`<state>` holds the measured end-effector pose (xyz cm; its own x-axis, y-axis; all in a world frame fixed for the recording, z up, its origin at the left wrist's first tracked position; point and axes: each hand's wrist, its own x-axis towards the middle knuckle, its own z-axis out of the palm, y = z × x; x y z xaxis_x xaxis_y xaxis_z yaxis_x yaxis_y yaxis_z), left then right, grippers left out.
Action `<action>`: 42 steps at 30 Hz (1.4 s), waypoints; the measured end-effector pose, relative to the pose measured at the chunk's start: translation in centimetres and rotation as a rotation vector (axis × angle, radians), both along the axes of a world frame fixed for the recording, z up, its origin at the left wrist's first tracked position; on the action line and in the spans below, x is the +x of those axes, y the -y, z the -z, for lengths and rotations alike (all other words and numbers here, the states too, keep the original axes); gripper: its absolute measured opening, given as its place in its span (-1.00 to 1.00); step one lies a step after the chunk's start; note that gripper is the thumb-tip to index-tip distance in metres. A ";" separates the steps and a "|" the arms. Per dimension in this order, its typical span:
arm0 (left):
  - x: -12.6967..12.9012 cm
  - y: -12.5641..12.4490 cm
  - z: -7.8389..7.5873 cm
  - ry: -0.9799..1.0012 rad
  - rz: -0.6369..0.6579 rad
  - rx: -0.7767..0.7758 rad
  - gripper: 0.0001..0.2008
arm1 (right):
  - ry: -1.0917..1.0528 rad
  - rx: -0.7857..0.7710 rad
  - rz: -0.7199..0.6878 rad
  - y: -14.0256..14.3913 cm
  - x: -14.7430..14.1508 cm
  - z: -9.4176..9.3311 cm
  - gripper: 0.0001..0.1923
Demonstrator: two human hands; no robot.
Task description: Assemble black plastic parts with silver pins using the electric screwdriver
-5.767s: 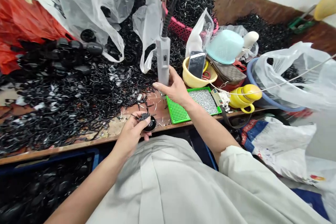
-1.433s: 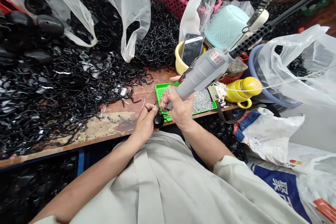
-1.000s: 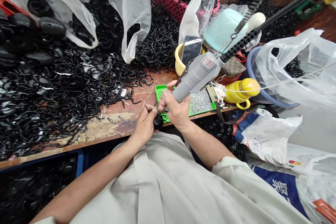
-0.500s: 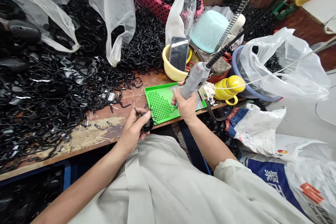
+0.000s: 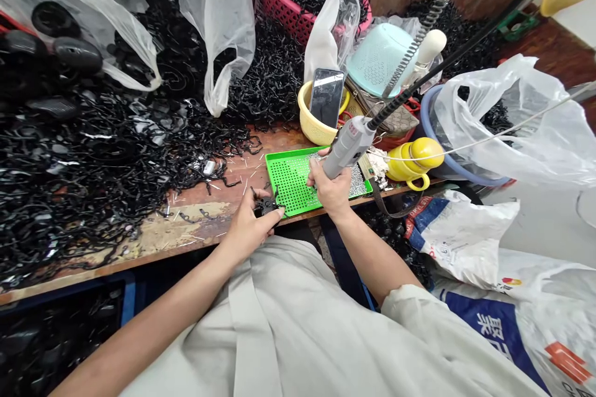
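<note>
At far left, a sprawling heap of thin, twisted black plastic pieces point(image 5: 93, 155) covers the brown wooden bench point(image 5: 200, 214), with slender white slivers strewn along its right edge. Next comes my left hand point(image 5: 246, 223), its thumb and fingers grasping a small black plastic part point(image 5: 266, 206) at the bench's front edge, just beside the near left corner of a bright green, perforated plastic tray point(image 5: 293, 183). Small silvery pieces point(image 5: 357, 181) lie toward the tray's right end. Over the tray, my right hand point(image 5: 331, 189) is wrapped around a grey, tube-shaped handheld tool point(image 5: 347, 146), tilted with its top to the right; my fingers hide its lower end. Behind it, a dark-screened phone point(image 5: 326, 96) leans in a pale yellow plastic bowl point(image 5: 310, 124). From the tool's top, a thick black cable point(image 5: 442, 68) climbs rightward, above a yellow, handled plastic container point(image 5: 405, 161).
</note>
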<state>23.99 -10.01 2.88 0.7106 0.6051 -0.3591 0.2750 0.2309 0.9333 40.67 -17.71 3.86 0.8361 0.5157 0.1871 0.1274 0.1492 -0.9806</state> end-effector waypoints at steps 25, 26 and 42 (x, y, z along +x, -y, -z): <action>-0.1 0.1 -0.3 -0.020 0.049 0.009 -0.51 | 0.084 0.154 0.017 -0.1 -2.4 -3.0 -0.69; -0.1 0.1 -0.3 -0.017 0.055 0.015 -0.52 | 0.043 0.201 -0.026 -0.3 -3.2 -3.6 -0.72; -0.3 0.3 1.1 0.094 -0.010 0.297 -0.58 | -0.180 0.202 -0.306 -4.4 -7.1 -3.4 -0.68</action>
